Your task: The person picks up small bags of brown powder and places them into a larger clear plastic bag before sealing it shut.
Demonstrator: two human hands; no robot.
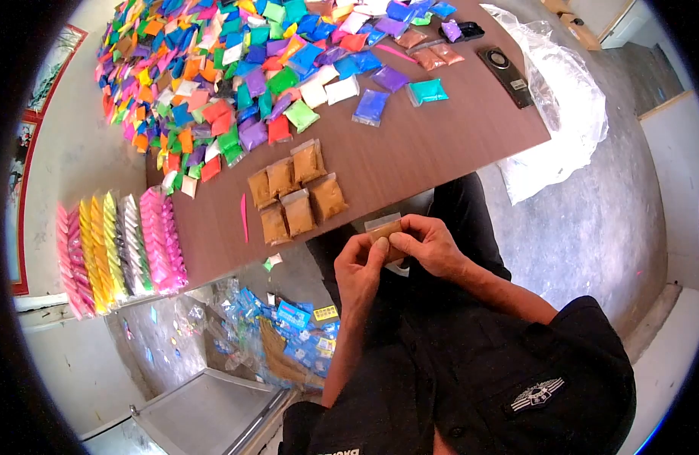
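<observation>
Both my hands meet above my lap, just off the table's front edge. Between the fingertips of my left hand (pixel 358 265) and my right hand (pixel 434 246) is a small clear bag of brown clay (pixel 384 227), its transparent top strip pointing away from me. Both thumbs press on its face, and my fingers hide its back. Several similar brown packets (pixel 298 211) lie grouped on the tabletop to the left of my hands. Beside them rests a thin pink plastic tool (pixel 244 218).
A big heap of colourful packets (pixel 235 68) covers the far left of the brown table (pixel 471 129). Rows of striped packets (pixel 118 246) stand at the left corner. A black phone (pixel 505 76) and clear plastic sheeting (pixel 558 114) are right; wrappers (pixel 296 318) litter the floor.
</observation>
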